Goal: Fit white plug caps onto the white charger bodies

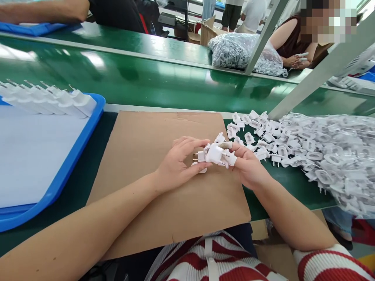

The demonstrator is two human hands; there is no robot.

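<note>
A white plug adapter [215, 153] with metal pins is held between my two hands, above the cardboard. My left hand [174, 162] closes on its left side with thumb and fingertips. On the right, my right hand [249, 166] pinches it; white covers sit on the thumb and a finger. Close around the adapter are other small white plug pieces [219, 137], one partly under my left thumb. Whether these are held or lie on the cardboard is hard to tell. Beneath my hands is a brown cardboard sheet [146, 144].
At left stands a blue tray [101, 105] with a row of white plugs [82, 102]. Loose plug pieces [271, 136] spill from a clear plastic bag [348, 156] at right. A slanted metal post [310, 78] rises beyond. Across the green bench [164, 84], other people sit by another full bag [231, 48].
</note>
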